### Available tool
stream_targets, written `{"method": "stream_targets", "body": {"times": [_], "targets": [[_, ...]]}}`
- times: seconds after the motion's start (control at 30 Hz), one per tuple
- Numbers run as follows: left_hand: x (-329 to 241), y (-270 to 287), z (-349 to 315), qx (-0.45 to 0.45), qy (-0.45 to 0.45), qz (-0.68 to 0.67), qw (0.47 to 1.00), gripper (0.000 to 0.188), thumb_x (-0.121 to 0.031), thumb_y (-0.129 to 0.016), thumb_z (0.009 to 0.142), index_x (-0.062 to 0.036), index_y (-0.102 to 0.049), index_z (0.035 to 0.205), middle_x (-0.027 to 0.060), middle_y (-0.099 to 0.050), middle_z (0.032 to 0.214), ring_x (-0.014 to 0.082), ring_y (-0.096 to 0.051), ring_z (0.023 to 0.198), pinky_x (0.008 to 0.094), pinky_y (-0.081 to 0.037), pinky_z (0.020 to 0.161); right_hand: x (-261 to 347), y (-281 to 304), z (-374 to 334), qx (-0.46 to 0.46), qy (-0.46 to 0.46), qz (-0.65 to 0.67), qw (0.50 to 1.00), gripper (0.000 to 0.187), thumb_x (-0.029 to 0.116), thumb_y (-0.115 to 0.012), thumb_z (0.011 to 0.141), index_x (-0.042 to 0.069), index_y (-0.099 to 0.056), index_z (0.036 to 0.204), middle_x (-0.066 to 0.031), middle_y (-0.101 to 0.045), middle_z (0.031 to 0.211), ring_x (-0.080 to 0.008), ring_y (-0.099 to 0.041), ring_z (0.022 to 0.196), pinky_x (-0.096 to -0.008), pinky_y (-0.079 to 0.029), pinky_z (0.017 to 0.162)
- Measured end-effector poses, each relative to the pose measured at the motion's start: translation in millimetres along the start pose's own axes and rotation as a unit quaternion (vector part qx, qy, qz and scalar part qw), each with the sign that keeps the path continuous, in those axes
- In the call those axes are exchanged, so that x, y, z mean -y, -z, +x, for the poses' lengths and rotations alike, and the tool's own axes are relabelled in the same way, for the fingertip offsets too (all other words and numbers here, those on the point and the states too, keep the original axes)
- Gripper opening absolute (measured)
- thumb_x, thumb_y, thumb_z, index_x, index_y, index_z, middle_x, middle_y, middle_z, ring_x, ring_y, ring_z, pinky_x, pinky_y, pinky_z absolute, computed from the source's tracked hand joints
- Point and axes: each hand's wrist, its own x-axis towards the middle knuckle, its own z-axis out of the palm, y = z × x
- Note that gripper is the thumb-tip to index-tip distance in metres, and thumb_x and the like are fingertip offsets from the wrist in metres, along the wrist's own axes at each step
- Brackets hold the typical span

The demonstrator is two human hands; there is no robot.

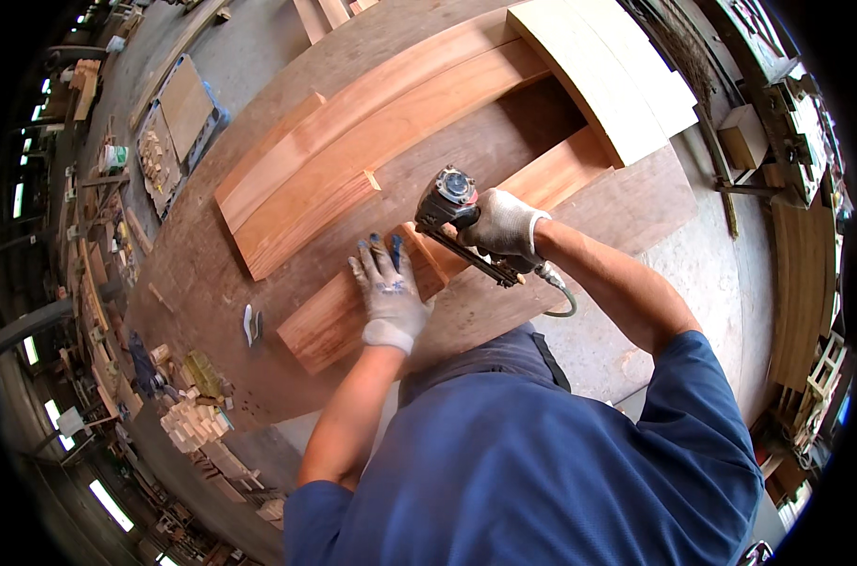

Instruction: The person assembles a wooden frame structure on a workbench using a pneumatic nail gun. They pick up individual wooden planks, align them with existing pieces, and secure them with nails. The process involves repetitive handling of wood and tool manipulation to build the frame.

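Note:
My right hand [504, 226], in a whitish work glove, is closed round the handle of a pneumatic nail gun [448, 200]. An air hose [567, 297] trails from its handle end. Under the gun's nose runs a reddish wooden board [325, 321], which reaches from the near left up toward the far right. My gloved left hand [391, 292] lies flat on this board with its fingers spread. Between that hand and the gun, a short wooden strip [427, 253] sits across the board. The gun's tip is hidden, so I cannot tell whether it touches the wood.
Wide reddish boards [372, 141] lie on the far side of the worktable [212, 311]. Pale panels [608, 71] rest at the far right. A small knife-like tool [252, 324] lies at the left, near a pile of wood offcuts [195, 422]. A blue-edged pallet [183, 123] stands beyond.

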Motion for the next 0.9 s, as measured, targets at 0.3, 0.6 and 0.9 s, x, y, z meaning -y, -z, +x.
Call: {"method": "stream_targets", "body": {"times": [0.3,0.6,0.9], "targets": [[-0.1,1.0,0.8,0.012,0.002,0.016,1.000,0.125,-0.063,-0.084,0.080,0.0035,-0.028,0.169,0.0359,-0.023,0.173,0.0531,-0.018,0.162,0.0687,-0.006,0.133,8.5,3.4,0.7,0.006,0.004,-0.022,1.000,0.033,0.028,-0.078,0.082,0.000,-0.081,0.098,-0.0157,-0.079,0.086,-0.0249,-0.076,0.078,-0.0395,-0.060,0.077],[-0.2,3.3,1.0,0.019,0.002,0.024,1.000,0.124,-0.064,-0.083,0.081,0.0034,-0.028,0.169,0.0361,-0.023,0.173,0.0532,-0.017,0.163,0.0688,-0.006,0.133,0.5,-1.4,11.2,0.010,-0.002,-0.025,1.000,0.030,0.025,-0.076,0.083,0.001,-0.081,0.100,-0.0150,-0.079,0.085,-0.0232,-0.075,0.076,-0.0388,-0.060,0.075],[0.9,3.6,-0.6,0.012,0.002,0.009,1.000,0.122,-0.064,-0.083,0.082,0.0037,-0.031,0.168,0.0366,-0.021,0.174,0.0534,-0.015,0.163,0.0686,-0.006,0.133,6.3,3.0,3.1,0.007,-0.009,-0.014,1.000,0.032,0.026,-0.077,0.084,0.000,-0.080,0.101,-0.0157,-0.079,0.087,-0.0250,-0.075,0.078,-0.0400,-0.060,0.077]]}}
